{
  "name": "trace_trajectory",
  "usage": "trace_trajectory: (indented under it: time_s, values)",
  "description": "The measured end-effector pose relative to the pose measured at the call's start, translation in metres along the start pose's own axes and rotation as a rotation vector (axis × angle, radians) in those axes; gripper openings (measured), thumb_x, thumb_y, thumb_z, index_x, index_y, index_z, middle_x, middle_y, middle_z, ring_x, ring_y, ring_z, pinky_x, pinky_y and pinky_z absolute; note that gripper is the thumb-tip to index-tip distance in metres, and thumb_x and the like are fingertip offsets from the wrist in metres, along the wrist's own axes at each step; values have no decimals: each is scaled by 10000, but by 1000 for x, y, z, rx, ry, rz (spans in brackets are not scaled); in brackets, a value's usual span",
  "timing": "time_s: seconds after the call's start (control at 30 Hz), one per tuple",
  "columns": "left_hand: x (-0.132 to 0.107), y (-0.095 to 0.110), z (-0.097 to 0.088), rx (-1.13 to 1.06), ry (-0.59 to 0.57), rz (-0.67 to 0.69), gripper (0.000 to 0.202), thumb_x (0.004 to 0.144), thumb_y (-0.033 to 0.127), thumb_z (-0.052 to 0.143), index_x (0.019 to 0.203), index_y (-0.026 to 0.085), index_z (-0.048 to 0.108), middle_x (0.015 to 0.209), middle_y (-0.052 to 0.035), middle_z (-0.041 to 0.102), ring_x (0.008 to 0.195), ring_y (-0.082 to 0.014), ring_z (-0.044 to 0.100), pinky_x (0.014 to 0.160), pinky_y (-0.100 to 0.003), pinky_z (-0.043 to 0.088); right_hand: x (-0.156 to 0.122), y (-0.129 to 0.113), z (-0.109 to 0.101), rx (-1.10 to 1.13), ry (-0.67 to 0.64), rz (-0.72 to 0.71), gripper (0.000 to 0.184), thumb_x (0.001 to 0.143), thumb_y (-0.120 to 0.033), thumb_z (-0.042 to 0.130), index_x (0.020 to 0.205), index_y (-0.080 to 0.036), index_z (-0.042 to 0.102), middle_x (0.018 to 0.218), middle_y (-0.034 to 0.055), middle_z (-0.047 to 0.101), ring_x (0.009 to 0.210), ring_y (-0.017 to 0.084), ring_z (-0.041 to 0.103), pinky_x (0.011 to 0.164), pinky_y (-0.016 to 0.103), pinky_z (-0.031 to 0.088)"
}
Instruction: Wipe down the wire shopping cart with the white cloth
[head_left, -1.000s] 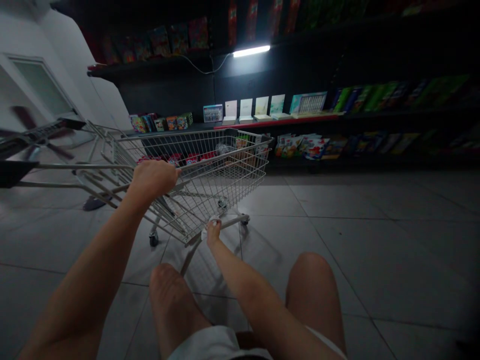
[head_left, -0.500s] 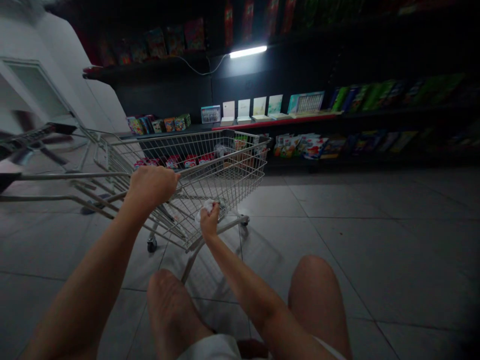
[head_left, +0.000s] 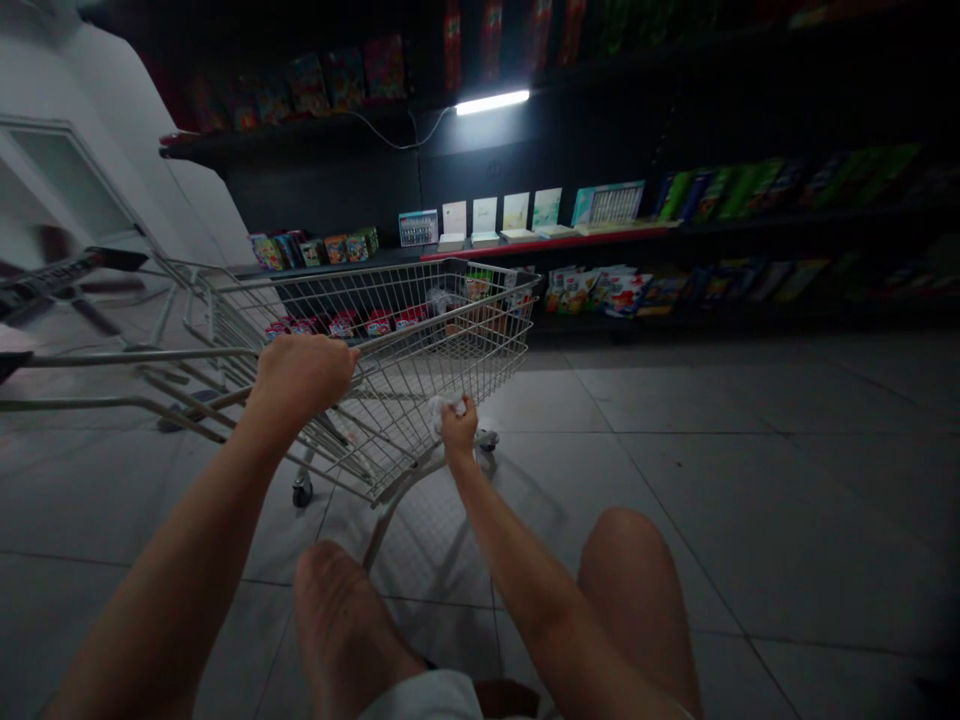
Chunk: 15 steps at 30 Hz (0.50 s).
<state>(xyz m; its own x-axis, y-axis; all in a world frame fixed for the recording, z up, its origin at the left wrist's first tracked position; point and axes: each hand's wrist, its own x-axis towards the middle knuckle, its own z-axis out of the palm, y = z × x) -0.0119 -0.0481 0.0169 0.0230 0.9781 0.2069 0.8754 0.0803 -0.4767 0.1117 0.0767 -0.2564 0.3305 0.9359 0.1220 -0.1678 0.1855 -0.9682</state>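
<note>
A metal wire shopping cart (head_left: 487,335) stands in front of me, its handle end to the left. My left hand (head_left: 306,378) is wrapped round the cart's upper side rail. Lower down, my right hand (head_left: 459,428) grips a crumpled white cloth (head_left: 442,410), perhaps a wipe or tissue, against the lower side wires of the basket. The fingers partly cover the cloth. Beneath the basket show the cart's lower frame and a front caster wheel (head_left: 489,440); another caster (head_left: 302,492) sits farther left.
Dark store shelves (head_left: 360,190) run along the back, holding books, boxes and packets under a lit tube lamp (head_left: 492,102). A blurred fan (head_left: 75,280) is at the far left. Grey tiled floor (head_left: 720,520) spreads to the right, and my bent knees (head_left: 634,570) are in front.
My right hand has slid right and slightly up along the lower basket wires with the white cloth. My left hand stays on the rail, and the cart keeps its place.
</note>
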Motion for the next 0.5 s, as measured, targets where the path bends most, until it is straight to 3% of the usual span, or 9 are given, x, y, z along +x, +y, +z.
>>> trace_trajectory:
  time_s: [0.03,0.1,0.2,0.27,0.33,0.43,0.5]
  values:
    - [0,0,0,-3,3,-2,577,950,423,265,997,102,742,909,-223,736,900,-379,703,736,-454,524,12,-22,0,12,23,-68,334,735,-273,507,1057,-185,486,854,12,561,725,138,546,727,304,517]
    - [0,0,-1,-9,8,-12,572,951,425,268,1002,109,743,912,-219,736,912,-375,702,752,-451,519,34,-67,3,2,34,-386,300,755,-263,518,1048,-199,501,974,51,597,874,161,583,858,351,517]
    - [-2,1,-3,-16,-4,-5,581,950,424,260,1020,105,740,932,-226,736,924,-373,697,762,-449,514,47,-112,20,-86,-19,-736,240,772,-212,510,1012,-212,516,1243,120,562,1211,217,512,1086,456,396]
    - [-3,1,-5,-8,-11,3,585,945,420,257,1027,98,738,934,-232,735,926,-374,694,760,-445,513,31,-116,36,-128,-11,-798,271,792,-175,467,1059,-202,509,1381,157,477,1357,231,403,1148,495,319]
    - [-4,2,-7,7,2,6,576,942,405,256,1017,98,738,929,-227,736,927,-366,696,764,-432,513,0,-106,50,-144,-19,-837,305,817,-158,434,1113,-180,505,1471,181,388,1434,234,315,1163,502,305]
    - [-5,2,-8,20,-7,9,529,918,393,298,998,111,738,925,-211,739,926,-349,702,765,-402,514,-46,-87,62,-240,-224,-988,255,843,-148,442,1063,-174,567,1513,154,371,1465,225,283,1159,469,336]
    - [-6,1,-8,22,-7,18,516,900,408,323,997,114,736,930,-208,739,925,-350,703,760,-397,515,-55,-84,61,-354,-371,-1112,216,852,-145,470,1000,-198,618,1465,109,464,1447,216,324,1177,469,312]
